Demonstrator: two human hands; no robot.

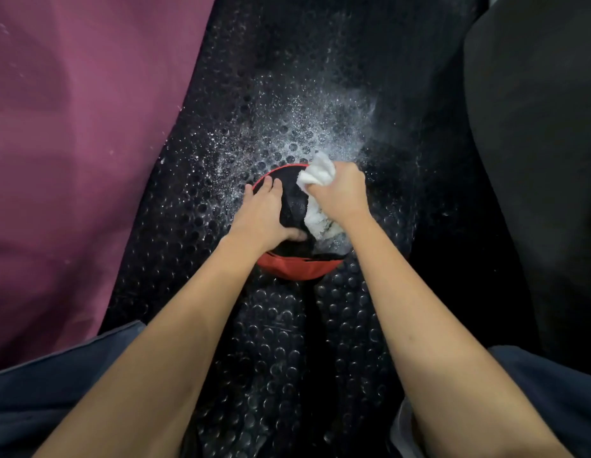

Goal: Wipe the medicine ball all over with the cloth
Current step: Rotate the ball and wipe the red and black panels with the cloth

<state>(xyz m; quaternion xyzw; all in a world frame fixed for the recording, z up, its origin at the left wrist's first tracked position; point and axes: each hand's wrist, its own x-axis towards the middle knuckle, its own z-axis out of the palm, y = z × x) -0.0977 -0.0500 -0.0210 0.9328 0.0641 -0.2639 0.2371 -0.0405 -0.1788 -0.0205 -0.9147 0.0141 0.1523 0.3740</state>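
The medicine ball (295, 264) is black with red panels and sits on the studded black floor in the middle of the view. My left hand (266, 213) lies flat on the ball's upper left side, fingers spread and straight, thumb reaching toward the cloth. My right hand (340, 190) grips a crumpled white cloth (317, 175) and presses it against the ball's upper right side. Part of the cloth hangs below that hand over the ball's top. My hands and the cloth hide much of the ball's surface.
White powder or droplets (307, 127) lie scattered on the rubber floor mat (280, 342) beyond the ball. A maroon padded surface (72, 143) fills the left side. A dark padded object (538, 143) stands at the right. My knees in dark shorts frame the bottom corners.
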